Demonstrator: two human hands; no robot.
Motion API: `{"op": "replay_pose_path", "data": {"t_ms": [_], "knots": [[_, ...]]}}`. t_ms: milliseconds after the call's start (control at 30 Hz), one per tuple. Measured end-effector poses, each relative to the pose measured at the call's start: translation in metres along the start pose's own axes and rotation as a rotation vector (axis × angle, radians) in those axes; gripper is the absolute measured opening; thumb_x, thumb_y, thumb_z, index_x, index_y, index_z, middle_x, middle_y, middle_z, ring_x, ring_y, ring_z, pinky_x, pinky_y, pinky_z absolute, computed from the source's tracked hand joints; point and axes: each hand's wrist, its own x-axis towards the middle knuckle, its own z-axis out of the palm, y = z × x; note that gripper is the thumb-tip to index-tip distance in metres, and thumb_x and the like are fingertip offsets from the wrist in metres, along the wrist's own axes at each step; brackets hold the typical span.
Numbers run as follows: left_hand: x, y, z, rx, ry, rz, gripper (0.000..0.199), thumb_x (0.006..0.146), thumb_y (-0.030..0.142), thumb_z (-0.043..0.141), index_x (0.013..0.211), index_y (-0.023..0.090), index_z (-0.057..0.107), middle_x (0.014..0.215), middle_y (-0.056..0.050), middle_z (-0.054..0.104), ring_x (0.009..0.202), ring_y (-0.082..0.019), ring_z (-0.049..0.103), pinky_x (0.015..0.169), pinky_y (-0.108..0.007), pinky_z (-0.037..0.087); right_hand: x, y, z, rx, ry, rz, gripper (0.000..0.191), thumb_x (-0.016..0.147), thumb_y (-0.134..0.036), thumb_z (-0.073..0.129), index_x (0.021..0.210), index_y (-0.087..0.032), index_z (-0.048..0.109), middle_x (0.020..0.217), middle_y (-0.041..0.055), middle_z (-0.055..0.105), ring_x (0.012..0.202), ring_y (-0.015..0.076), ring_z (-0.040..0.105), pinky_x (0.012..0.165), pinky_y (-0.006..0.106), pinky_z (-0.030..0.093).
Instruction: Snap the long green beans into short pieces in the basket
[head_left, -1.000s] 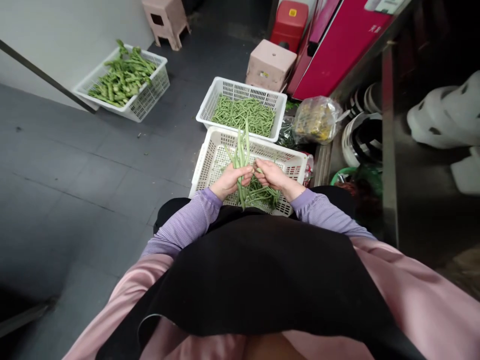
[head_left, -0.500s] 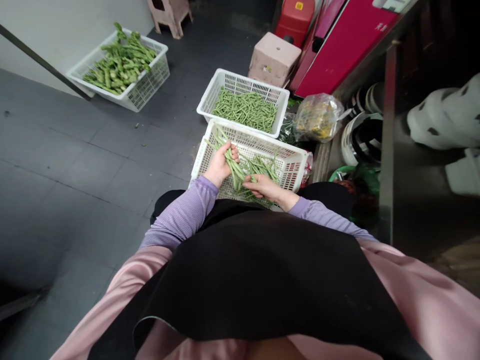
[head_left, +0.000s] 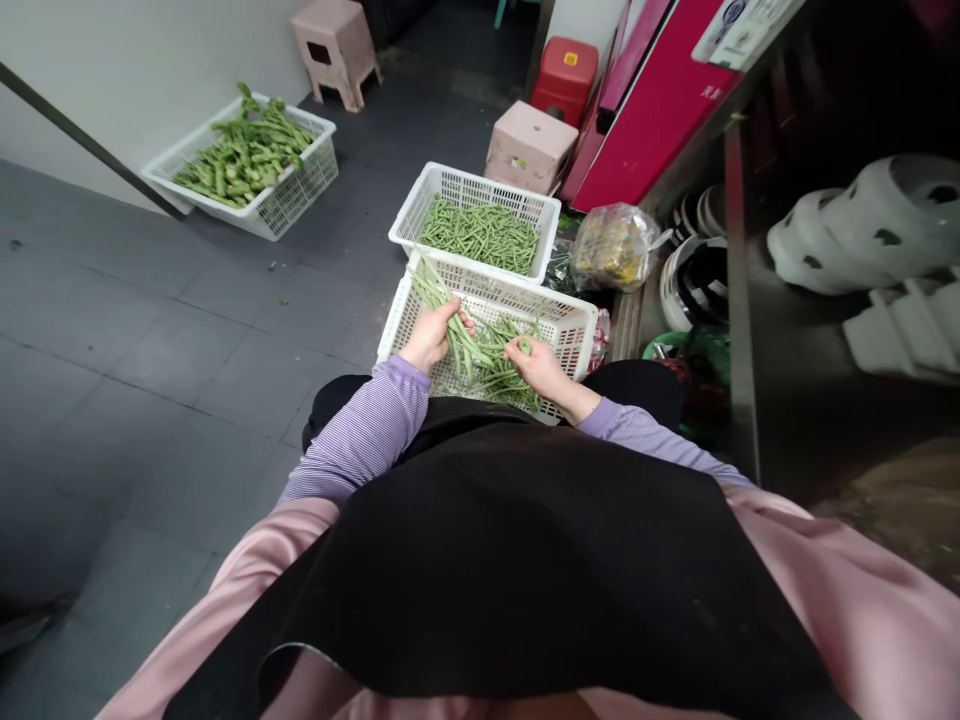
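Note:
My left hand [head_left: 430,336] is closed round a bunch of long green beans [head_left: 429,285], whose ends stick out on both sides of the fist. To its right, my right hand [head_left: 544,372] is pinched, with a bit of green bean [head_left: 525,345] showing at the fingertips. Both hands are over a white slotted basket [head_left: 577,318] between my knees. Loose green beans [head_left: 499,380] lie inside it, partly hidden by my hands. Directly behind stands a second white basket [head_left: 401,225] holding a layer of short green bean pieces [head_left: 480,236].
At the back left, a white basket [head_left: 300,195] holds thick green stalks [head_left: 247,155]. Pink stools [head_left: 532,145] and a red stool [head_left: 566,75] stand behind. On the right are a clear bag with yellow contents [head_left: 616,248], buckets [head_left: 675,290] and a metal rail [head_left: 739,300].
My right hand has moved a little away from the bunch, to the right. My left hand keeps its hold on the beans. The view has shifted slightly.

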Motion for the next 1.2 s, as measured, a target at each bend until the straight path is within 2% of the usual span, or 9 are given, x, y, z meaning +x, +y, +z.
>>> {"op": "replay_pose_path", "data": {"t_ms": [167,300,400,533,700,767,833,900,1200], "knots": [[-0.021,-0.011,0.008,-0.071,-0.177,-0.15,0.025,0.091,0.024,0.064,0.071,0.017,0.051,0.057,0.001,0.055,0.056,-0.012,0.06,0.065,-0.028,0.056,-0.017,-0.009,-0.007,0.476,-0.056,-0.015,0.041,0.081,-0.052,0.073,0.074,-0.023,0.044,0.054,-0.0086,0.026,0.045,0.0086,0.02,0.043,0.022,0.02],[-0.041,-0.016,0.012,-0.122,-0.275,-0.168,0.029,0.094,0.021,0.057,0.067,0.017,0.047,0.057,0.002,0.052,0.057,-0.011,0.057,0.069,-0.028,0.056,-0.027,-0.022,-0.019,0.617,-0.096,-0.056,0.042,0.083,-0.049,0.073,0.073,-0.023,0.041,0.056,-0.0078,0.021,0.046,0.0088,0.018,0.042,0.022,0.021],[-0.05,-0.018,0.008,-0.08,-0.278,-0.239,0.033,0.096,0.019,0.051,0.064,0.018,0.045,0.055,0.002,0.048,0.055,-0.011,0.054,0.065,-0.027,0.055,-0.023,-0.029,-0.039,0.637,-0.045,-0.11,0.038,0.086,-0.048,0.07,0.077,-0.024,0.042,0.058,-0.0072,0.023,0.046,0.0091,0.02,0.041,0.022,0.023],[-0.048,-0.018,0.004,-0.122,-0.227,-0.197,0.033,0.093,0.02,0.058,0.063,0.018,0.045,0.057,0.003,0.045,0.054,-0.01,0.051,0.061,-0.024,0.054,-0.012,-0.022,-0.056,0.391,0.037,-0.033,0.032,0.081,-0.04,0.076,0.096,-0.025,0.052,0.059,-0.0081,0.034,0.045,0.0076,0.023,0.041,0.022,0.02],[-0.046,-0.016,0.007,-0.201,-0.245,-0.076,0.033,0.089,0.019,0.062,0.061,0.017,0.046,0.06,0.002,0.047,0.06,-0.01,0.055,0.07,-0.025,0.057,-0.016,0.0,-0.016,0.116,-0.197,0.222,0.032,0.078,-0.043,0.075,0.094,-0.02,0.059,0.054,-0.01,0.031,0.044,0.0074,0.022,0.042,0.022,0.017],[-0.048,-0.015,0.008,-0.195,-0.254,-0.068,0.032,0.089,0.018,0.062,0.061,0.017,0.046,0.062,0.001,0.049,0.064,-0.01,0.057,0.073,-0.025,0.057,-0.02,0.002,0.004,0.049,-0.248,0.191,0.031,0.079,-0.047,0.072,0.085,-0.019,0.06,0.053,-0.0088,0.032,0.046,0.0082,0.025,0.044,0.023,0.02],[-0.049,-0.015,0.007,-0.185,-0.245,-0.07,0.033,0.089,0.02,0.063,0.061,0.017,0.046,0.063,0.002,0.048,0.064,-0.01,0.058,0.073,-0.025,0.057,-0.021,-0.001,0.015,-0.066,-0.207,0.089,0.03,0.074,-0.044,0.076,0.078,-0.019,0.06,0.056,-0.006,0.042,0.05,0.0093,0.033,0.049,0.023,0.026],[-0.049,-0.013,0.006,-0.179,-0.237,-0.072,0.033,0.089,0.021,0.064,0.062,0.017,0.046,0.062,0.002,0.048,0.064,-0.009,0.057,0.073,-0.024,0.057,-0.02,-0.005,0.017,-0.177,-0.147,0.002,0.029,0.07,-0.042,0.078,0.077,-0.019,0.061,0.06,-0.0043,0.049,0.055,0.0107,0.038,0.054,0.024,0.029],[-0.039,-0.006,-0.001,-0.151,-0.296,-0.102,0.018,0.086,0.006,0.063,0.07,0.012,0.058,0.069,-0.002,0.063,0.071,-0.011,0.067,0.083,-0.029,0.06,-0.014,-0.013,0.011,-0.346,-0.258,-0.052,0.021,0.073,-0.037,0.07,0.076,-0.018,0.063,0.059,-0.005,0.047,0.059,0.0123,0.04,0.06,0.026,0.03]]}}
